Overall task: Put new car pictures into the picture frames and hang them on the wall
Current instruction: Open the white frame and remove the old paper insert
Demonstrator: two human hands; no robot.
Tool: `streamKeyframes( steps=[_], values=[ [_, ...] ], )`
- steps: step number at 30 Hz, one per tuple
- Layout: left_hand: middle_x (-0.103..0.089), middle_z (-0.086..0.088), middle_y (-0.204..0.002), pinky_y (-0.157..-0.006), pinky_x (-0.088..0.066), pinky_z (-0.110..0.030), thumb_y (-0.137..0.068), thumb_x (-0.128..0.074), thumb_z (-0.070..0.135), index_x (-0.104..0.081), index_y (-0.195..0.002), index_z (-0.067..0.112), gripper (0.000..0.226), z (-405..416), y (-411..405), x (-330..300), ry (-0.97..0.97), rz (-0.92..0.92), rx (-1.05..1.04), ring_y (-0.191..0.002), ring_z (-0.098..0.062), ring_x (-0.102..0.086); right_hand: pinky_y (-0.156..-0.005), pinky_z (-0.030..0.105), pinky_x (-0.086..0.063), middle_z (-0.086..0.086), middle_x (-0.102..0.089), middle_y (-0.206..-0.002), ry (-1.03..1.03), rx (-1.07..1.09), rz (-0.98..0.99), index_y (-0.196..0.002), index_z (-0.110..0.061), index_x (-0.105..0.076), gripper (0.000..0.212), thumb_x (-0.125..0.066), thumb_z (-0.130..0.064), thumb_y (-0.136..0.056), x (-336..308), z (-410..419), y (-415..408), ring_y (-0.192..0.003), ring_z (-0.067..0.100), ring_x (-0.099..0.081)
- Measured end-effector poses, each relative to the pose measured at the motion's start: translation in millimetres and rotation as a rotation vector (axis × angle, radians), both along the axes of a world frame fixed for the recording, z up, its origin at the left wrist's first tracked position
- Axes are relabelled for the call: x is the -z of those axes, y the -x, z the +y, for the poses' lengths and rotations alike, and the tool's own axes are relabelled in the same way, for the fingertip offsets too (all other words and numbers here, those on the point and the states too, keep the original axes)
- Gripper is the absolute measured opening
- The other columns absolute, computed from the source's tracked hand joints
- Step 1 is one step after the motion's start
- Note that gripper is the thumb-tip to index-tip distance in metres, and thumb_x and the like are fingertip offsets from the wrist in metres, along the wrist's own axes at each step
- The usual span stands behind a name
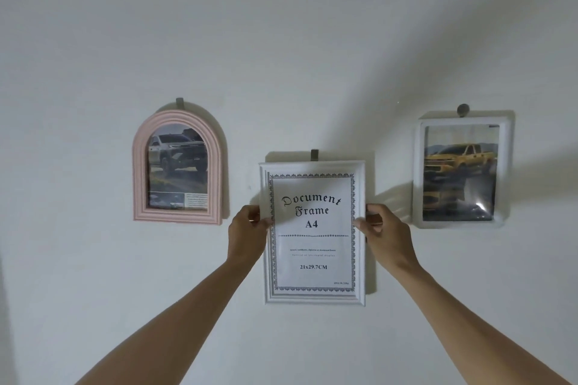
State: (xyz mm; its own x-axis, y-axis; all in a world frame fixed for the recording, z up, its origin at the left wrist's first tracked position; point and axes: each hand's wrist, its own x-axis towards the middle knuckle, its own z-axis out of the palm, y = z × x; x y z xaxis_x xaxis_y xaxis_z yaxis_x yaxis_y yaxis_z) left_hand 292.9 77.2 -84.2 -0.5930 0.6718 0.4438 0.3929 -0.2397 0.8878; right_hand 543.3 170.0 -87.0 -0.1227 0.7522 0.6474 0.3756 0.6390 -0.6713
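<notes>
Three frames hang on the pale wall (pixel 281 40). At centre, slightly below the other two, is the white document frame (pixel 314 298), its top edge just under a small grey hook (pixel 314 155). It shows only the printed stock insert (pixel 312 231) reading "Document Frame A4", not a car picture. The left hand (pixel 247 228) pinches the frame's left edge at about mid-height, thumb on the front. The right hand (pixel 383 228) does the same on the right edge, so each grip is closed on the frame moulding at matching height.

In the left middle of the view the pink arched frame (pixel 178 212) holds a picture of a silver pickup. At the right middle the white rounded frame (pixel 508 172) holds a yellow pickup, its clear cover bulging and catching glare near the lower corner. Both hang from their own hooks.

Judging by the insert, this frame needs a car picture, so the likely step is lifting it off the hook. To do that well, raise both sides evenly and straight up until the hanger clears, then draw it away from the wall, keeping the thumbs off the glazing. Whether the hanger at the back is seated on the hook cannot be seen.
</notes>
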Motion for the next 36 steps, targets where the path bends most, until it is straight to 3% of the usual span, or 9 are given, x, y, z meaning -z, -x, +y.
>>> streamKeyframes(
  steps=[5, 12, 16, 18, 21, 24, 31, 36],
  values=[
    [-0.071, 0.005, -0.091, -0.084, -0.053, -0.03, -0.086, -0.069, 0.011, -0.066, -0.102, 0.017, 0.017, -9.1, 2.9, -5.9, -0.033, -0.018, -0.015, -0.089, -0.014, -0.066, -0.068, -0.002, -0.04, -0.008, -0.071, -0.093, -0.009, -0.027, 0.032, -0.113, -0.015, -0.064, 0.024, -0.07, -0.022, -0.091, -1.8, -8.4, 0.0, -0.084, -0.003, -0.064],
    [-0.071, 0.008, -0.092, -0.076, -0.047, -0.021, -0.087, -0.071, 0.015, -0.065, -0.103, 0.017, 0.017, -43.1, 10.8, 10.5, 0.002, 0.004, 0.005, -0.088, -0.01, -0.065, -0.062, -0.001, -0.04, -0.004, -0.068, -0.093, 0.035, -0.023, 0.014, -0.115, -0.011, -0.064, 0.026, -0.069, -0.022, -0.092, 5.9, -38.9, 5.4, -0.078, 0.004, -0.062],
    [-0.073, 0.005, -0.09, -0.082, -0.051, -0.026, -0.085, -0.072, 0.012, -0.066, -0.1, 0.015, 0.017, -66.3, 24.4, 33.4, 0.057, -0.031, 0.058, -0.086, -0.012, -0.067, -0.063, 0.0, -0.04, -0.004, -0.068, -0.09, 0.109, -0.013, 0.032, -0.111, -0.012, -0.065, 0.022, -0.07, -0.019, -0.091, 31.5, -61.8, 16.5, -0.079, 0.01, -0.064],
    [-0.072, 0.004, -0.087, -0.078, -0.051, -0.027, -0.084, -0.073, 0.011, -0.065, -0.097, 0.015, 0.015, -79.4, 31.2, 47.2, 0.091, -0.055, 0.077, -0.078, -0.012, -0.065, -0.07, 0.006, -0.046, -0.004, -0.068, -0.091, 0.153, -0.006, 0.025, -0.111, -0.013, -0.064, 0.023, -0.07, -0.019, -0.09, 49.6, -72.0, 23.6, -0.079, 0.008, -0.065],
    [-0.069, 0.002, -0.083, -0.069, -0.046, -0.024, -0.084, -0.074, 0.012, -0.065, -0.094, 0.015, 0.014, -101.0, 40.9, 71.6, 0.156, -0.083, 0.102, -0.068, -0.012, -0.058, -0.083, 0.027, -0.049, -0.002, -0.069, -0.095, 0.233, 0.026, -0.002, -0.113, -0.015, -0.063, 0.023, -0.068, -0.021, -0.091, 80.2, -86.9, 36.2, -0.086, 0.017, -0.066],
    [-0.07, -0.001, -0.087, -0.069, -0.047, -0.025, -0.083, -0.075, 0.013, -0.064, -0.093, 0.014, 0.015, -123.3, 50.0, 99.9, 0.249, -0.128, 0.133, -0.068, -0.011, -0.059, -0.089, 0.034, -0.05, -0.002, -0.068, -0.098, 0.309, 0.065, -0.055, -0.114, -0.017, -0.063, 0.022, -0.065, -0.023, -0.093, 113.8, -103.5, 48.7, -0.094, 0.022, -0.066],
    [-0.072, -0.003, -0.088, -0.069, -0.049, -0.026, -0.082, -0.077, 0.014, -0.065, -0.097, 0.01, 0.02, -175.4, 66.3, 164.3, 0.426, -0.137, 0.162, -0.074, -0.014, -0.065, -0.083, 0.025, -0.043, 0.0, -0.066, -0.105, 0.508, 0.051, -0.229, -0.122, -0.009, -0.057, 0.028, -0.06, -0.021, -0.097, 187.9, -156.6, 65.3, -0.099, 0.021, -0.065],
    [-0.068, -0.002, -0.09, -0.077, -0.054, -0.027, -0.08, -0.078, 0.02, -0.067, -0.098, 0.013, 0.023, -207.9, 64.3, 197.7, 0.503, -0.034, 0.132, -0.081, -0.015, -0.064, -0.103, 0.044, -0.045, 0.014, -0.05, -0.139, 0.615, 0.105, -0.379, -0.147, -0.015, -0.032, 0.064, -0.061, -0.035, -0.094, 214.7, -191.2, 83.5, -0.123, 0.029, -0.055]
  ],
)
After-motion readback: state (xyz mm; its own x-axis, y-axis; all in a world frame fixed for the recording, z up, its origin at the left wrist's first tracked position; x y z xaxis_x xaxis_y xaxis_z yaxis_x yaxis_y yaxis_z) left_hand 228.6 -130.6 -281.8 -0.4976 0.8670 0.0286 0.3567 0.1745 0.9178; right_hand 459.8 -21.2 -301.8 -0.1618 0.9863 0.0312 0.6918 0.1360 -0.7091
